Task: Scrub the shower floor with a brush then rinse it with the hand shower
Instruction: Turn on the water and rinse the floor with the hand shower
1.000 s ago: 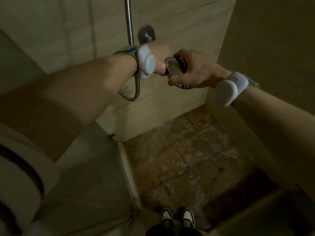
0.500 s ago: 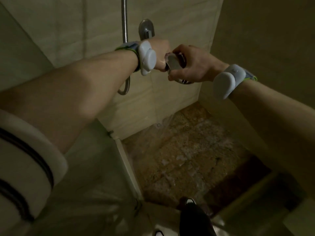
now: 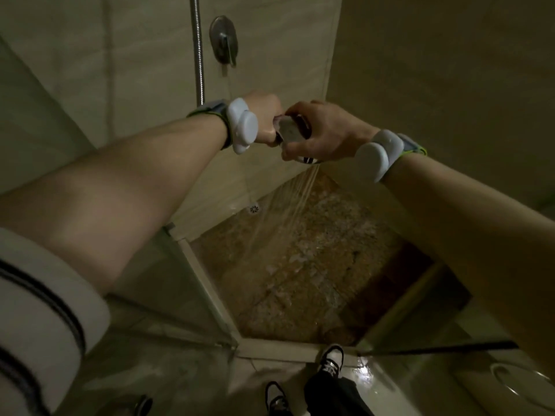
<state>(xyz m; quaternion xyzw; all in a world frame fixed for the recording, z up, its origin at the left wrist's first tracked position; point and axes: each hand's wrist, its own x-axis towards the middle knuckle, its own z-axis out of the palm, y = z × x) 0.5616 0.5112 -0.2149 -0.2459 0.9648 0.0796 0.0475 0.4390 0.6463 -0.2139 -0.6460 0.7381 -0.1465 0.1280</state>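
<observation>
Left hand [image 3: 265, 120] mostly hidden behind its wrist sensor, grip unclear. Right hand [image 3: 322, 130] wraps the hand shower [image 3: 289, 133]; head pokes out at its 9 o'clock, spraying the shower floor [image 3: 315, 259]

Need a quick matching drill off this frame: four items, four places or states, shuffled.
Items
1. chrome hand shower head
2. round metal floor drain
3. brown stone shower floor
4. round chrome wall valve

States
A. wet, under falling water
B. mounted high on the beige wall
C. in the floor's far corner by the wall
D. gripped between both hands, spraying down

Pairs: 1-D, 2-C, 3-A, 4-B
</observation>
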